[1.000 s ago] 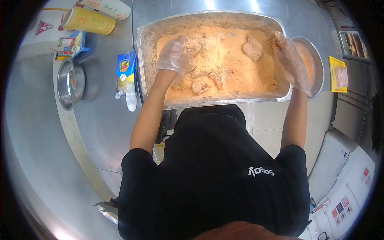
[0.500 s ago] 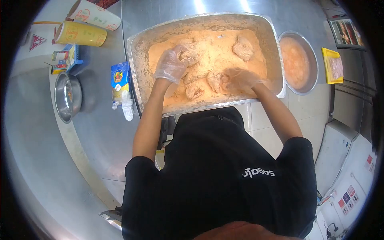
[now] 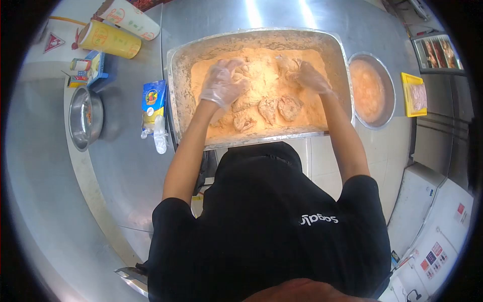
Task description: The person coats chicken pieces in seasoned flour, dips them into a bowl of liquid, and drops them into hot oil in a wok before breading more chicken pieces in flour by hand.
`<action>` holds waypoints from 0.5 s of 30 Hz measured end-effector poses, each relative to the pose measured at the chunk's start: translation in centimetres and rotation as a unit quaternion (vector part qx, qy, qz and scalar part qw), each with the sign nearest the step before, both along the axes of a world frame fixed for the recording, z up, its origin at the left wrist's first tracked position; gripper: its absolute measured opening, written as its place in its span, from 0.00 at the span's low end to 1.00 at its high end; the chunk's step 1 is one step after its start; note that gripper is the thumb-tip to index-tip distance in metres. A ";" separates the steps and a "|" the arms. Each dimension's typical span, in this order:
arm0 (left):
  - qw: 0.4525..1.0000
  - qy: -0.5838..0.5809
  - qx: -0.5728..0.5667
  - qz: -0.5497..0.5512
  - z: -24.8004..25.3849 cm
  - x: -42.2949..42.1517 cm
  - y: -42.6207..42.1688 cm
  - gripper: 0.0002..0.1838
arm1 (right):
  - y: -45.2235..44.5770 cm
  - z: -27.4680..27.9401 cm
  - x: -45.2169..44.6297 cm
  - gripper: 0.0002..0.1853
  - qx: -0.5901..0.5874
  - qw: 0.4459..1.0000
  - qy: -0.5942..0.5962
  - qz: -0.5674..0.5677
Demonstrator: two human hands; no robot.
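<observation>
A large metal tray (image 3: 182,95) holds orange-tinted breading flour (image 3: 314,108) and several coated chicken pieces. My left hand (image 3: 221,83), in a clear plastic glove, curls its fingers and thumb around a floury chicken piece (image 3: 240,75) on the tray's left side. My right hand (image 3: 313,79), gloved likewise, has its fingers closed on another chicken piece (image 3: 287,63) at the upper right. Nearer my body lie a chicken piece (image 3: 290,107), a second chicken piece (image 3: 268,110) beside it and a third chicken piece (image 3: 244,121) to the left.
Right of the tray stands a metal bowl (image 3: 391,95) with cloudy orange liquid, then a yellow tray (image 3: 406,94). On the left are a blue-and-yellow packet (image 3: 152,100), a steel bowl (image 3: 95,118), a yellow cup (image 3: 118,40) and a white cup (image 3: 136,22).
My right hand has moved from the near side of the tray to the upper right, onto another chicken piece. The piece it touched before now lies in the flour. My left hand stays nearly in place.
</observation>
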State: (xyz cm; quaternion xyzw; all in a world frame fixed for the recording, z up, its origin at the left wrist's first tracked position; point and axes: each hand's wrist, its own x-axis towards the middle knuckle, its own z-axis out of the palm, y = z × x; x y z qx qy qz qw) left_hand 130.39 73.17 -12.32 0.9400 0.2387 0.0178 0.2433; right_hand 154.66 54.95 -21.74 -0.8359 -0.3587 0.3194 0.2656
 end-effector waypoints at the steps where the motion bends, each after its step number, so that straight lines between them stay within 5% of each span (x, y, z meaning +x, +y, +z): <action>1: 0.999 -0.035 0.008 0.001 -0.7 0.8 -0.2 0.27 | 0.2 2.4 -1.5 0.33 0.049 0.996 0.073 0.000; 2: 0.997 -0.070 0.016 0.001 -1.3 1.5 -0.6 0.28 | 0.3 4.1 -2.8 0.33 0.097 0.985 0.146 -0.001; 5: 0.950 -0.121 -0.285 0.035 -1.6 3.8 -2.6 0.29 | 0.5 6.1 -4.4 0.36 0.225 0.911 0.344 -0.036; 8: 0.942 -0.076 -0.323 0.045 -1.4 4.7 -3.4 0.31 | 1.3 8.0 -7.0 0.34 0.315 0.854 0.411 -0.048; 11: 0.967 -0.093 -0.234 0.042 -3.4 5.1 -3.5 0.30 | 2.6 8.8 -8.2 0.30 0.148 0.989 -0.020 -0.002; 15: 0.933 -0.180 -0.287 0.117 -6.1 5.5 -4.1 0.25 | 1.7 10.3 -10.6 0.27 0.253 0.965 -0.067 0.009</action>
